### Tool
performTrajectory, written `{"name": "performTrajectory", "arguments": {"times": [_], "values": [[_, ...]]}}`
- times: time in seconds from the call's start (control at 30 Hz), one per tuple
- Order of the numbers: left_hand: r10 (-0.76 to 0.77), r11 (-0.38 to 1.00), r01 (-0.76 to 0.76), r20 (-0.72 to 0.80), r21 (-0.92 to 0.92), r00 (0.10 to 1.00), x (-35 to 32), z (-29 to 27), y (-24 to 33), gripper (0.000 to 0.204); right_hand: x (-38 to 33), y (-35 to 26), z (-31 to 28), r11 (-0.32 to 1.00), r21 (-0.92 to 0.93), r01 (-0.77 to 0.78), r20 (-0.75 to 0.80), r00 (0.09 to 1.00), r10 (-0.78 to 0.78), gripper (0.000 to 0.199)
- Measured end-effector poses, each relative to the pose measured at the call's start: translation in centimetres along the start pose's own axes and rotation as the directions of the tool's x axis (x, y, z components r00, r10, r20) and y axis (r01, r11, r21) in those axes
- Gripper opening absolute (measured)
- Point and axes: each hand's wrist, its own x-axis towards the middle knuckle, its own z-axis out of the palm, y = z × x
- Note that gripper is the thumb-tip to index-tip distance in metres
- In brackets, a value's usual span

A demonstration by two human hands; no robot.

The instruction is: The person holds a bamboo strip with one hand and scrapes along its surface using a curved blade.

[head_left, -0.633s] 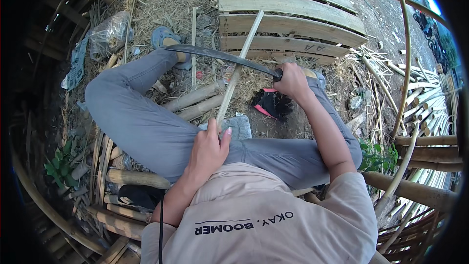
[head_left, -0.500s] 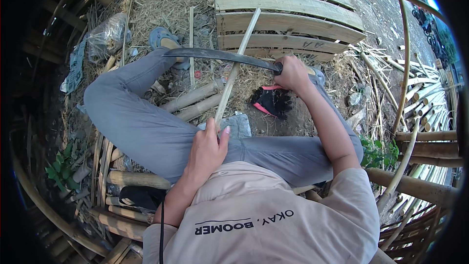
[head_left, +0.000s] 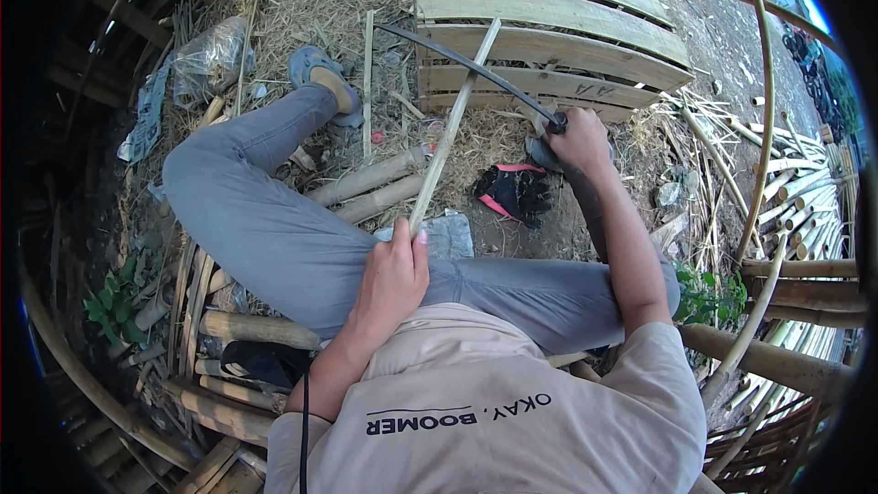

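Long knife [head_left: 441, 50] crossing a pale strip [head_left: 446, 145]

The left hand [head_left: 393, 273] is closed around the strip's near end; the strip slants away between spread legs [head_left: 265, 197]. The right hand [head_left: 583, 143] grips the knife at its dark handle [head_left: 557, 123]. Knife and strip cross near the strip's far end; whether they touch is unclear. If the edge skidded down the strip, it could cut the bare left hand.

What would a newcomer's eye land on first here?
Probably the long machete in the right grip, crossing in view the pale bamboo strip in the left grip. Next, a black-and-pink glove just right of centre, and the slatted wooden crate at the top.
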Motion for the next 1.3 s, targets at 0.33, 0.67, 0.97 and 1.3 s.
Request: {"name": "performTrajectory", "arguments": {"times": [0.33, 0.67, 0.97, 1.3], "values": [[-0.015, 0.991, 0.008, 0.052, 0.134, 0.999, 0.0, 0.3, 0.7, 0.017, -2.3, -5.6, -1.8, 0.977, 0.062, 0.204, 0.177, 0.961, -0.212, 0.029], [-0.001, 0.991, -0.005, 0.044, 0.135, 0.999, -0.2, 0.2, 0.4, 0.017, 0.2, -2.0, -0.5, 0.996, 0.016, 0.091, -0.008, 0.996, -0.091, 0.025], [-0.032, 0.999, 0.031, 0.032, 0.015, 0.999, 0.0, 0.3, 0.2, 0.019, -2.8, -4.2, 0.3, 0.96, 0.152, 0.233, 0.099, 0.963, -0.25, 0.023], [-0.034, 0.999, 0.035, 0.036, -0.038, 0.999, 0.0, 0.2, 0.0, 0.032, 0.5, -1.7, 0.1, 0.997, 0.024, 0.073, -0.133, 0.989, -0.069, 0.026]]}}
